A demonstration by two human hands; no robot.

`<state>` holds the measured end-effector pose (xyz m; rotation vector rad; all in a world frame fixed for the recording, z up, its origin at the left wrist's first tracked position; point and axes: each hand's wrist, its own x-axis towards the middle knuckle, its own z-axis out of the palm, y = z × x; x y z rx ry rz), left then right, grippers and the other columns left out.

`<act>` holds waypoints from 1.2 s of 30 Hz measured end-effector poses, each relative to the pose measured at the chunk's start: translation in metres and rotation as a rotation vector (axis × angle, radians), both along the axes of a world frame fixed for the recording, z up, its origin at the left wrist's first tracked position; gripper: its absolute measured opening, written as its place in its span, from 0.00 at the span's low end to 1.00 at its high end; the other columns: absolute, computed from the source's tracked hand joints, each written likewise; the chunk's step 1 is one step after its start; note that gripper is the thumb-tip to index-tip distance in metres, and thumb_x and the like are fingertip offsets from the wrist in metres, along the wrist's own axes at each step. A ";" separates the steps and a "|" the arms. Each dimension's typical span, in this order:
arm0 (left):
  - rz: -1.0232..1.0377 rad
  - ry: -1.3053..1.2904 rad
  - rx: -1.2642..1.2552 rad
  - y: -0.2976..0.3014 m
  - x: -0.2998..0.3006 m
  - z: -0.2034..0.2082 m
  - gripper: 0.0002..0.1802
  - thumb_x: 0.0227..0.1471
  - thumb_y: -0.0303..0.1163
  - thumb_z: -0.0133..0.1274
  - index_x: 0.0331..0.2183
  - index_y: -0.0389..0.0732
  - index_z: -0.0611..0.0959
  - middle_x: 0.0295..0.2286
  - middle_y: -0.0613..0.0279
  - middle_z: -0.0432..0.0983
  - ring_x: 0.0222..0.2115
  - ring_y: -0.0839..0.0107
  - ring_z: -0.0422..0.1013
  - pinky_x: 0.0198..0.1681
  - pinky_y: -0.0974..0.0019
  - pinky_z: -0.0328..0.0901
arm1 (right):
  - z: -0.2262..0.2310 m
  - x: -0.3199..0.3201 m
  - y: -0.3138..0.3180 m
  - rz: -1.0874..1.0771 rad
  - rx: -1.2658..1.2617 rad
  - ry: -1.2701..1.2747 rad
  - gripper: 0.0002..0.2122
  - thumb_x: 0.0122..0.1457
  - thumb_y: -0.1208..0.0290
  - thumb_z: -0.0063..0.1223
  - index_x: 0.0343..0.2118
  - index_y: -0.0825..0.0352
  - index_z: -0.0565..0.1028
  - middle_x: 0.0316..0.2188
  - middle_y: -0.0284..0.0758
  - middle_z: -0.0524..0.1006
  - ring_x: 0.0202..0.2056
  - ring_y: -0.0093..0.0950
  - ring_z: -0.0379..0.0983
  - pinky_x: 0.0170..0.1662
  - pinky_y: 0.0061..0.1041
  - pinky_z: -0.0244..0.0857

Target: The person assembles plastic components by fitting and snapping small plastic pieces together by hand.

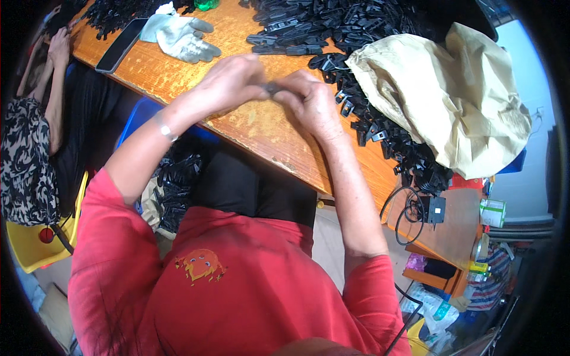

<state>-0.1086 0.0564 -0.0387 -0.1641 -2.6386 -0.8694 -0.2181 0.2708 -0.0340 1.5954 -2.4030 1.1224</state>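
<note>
Over the worn wooden table (255, 127), my two hands meet in front of me at a small dark part (272, 88), too blurred to tell its kind. My left hand (233, 83) is closed, thumb and fingers pressed at the part's left side, smeared by motion. My right hand (310, 104) pinches the part from the other side between thumb and curled fingers. Just beyond the right hand lie black plastic clip-like pieces (380, 133), some with shiny metal bits. A larger heap of similar black pieces (338, 24) covers the table's far side.
A crumpled beige sack (439, 101) lies at the right. Far left are a grey-white work glove (178, 37) and a dark shallow tray (122, 46). A small black box with a cable (435, 209) sits at the right. Another person's hands (58, 47) show at the left edge.
</note>
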 end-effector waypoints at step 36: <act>0.084 0.107 -0.311 0.030 -0.007 0.023 0.11 0.59 0.30 0.62 0.43 0.38 0.83 0.39 0.52 0.75 0.43 0.50 0.75 0.46 0.49 0.70 | 0.015 0.008 0.030 -0.292 0.232 0.248 0.07 0.66 0.71 0.55 0.42 0.68 0.80 0.34 0.51 0.81 0.32 0.51 0.83 0.36 0.48 0.77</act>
